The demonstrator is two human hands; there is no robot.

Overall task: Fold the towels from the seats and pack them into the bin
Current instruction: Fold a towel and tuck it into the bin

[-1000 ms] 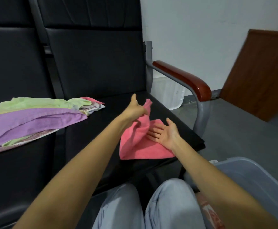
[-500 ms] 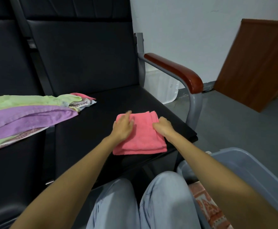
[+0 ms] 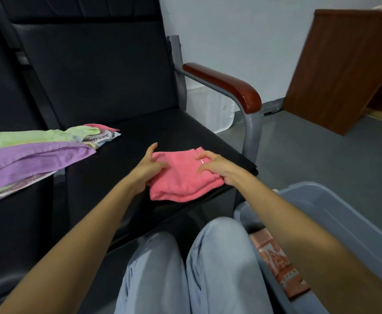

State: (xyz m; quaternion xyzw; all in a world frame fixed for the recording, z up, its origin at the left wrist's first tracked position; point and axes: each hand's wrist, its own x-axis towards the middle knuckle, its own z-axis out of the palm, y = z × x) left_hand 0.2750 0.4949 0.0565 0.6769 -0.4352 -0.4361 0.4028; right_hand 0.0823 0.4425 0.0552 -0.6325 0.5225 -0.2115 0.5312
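A folded pink towel lies at the front of the black seat. My left hand grips its left edge, fingers curled on top and one finger raised. My right hand, with a ring on one finger, grips the right edge with arched fingers. A grey-blue plastic bin stands on the floor at the lower right, and a folded orange patterned towel lies inside it. A pile of unfolded towels, green and purple on top, covers the seat to the left.
A wooden armrest on a grey metal post borders the seat's right side. A brown wooden board leans at the right over the grey floor. My knees in light jeans sit between the seat and the bin.
My left hand folded the raised half of the pink towel over. Both hands then moved from its top to its left and right edges.
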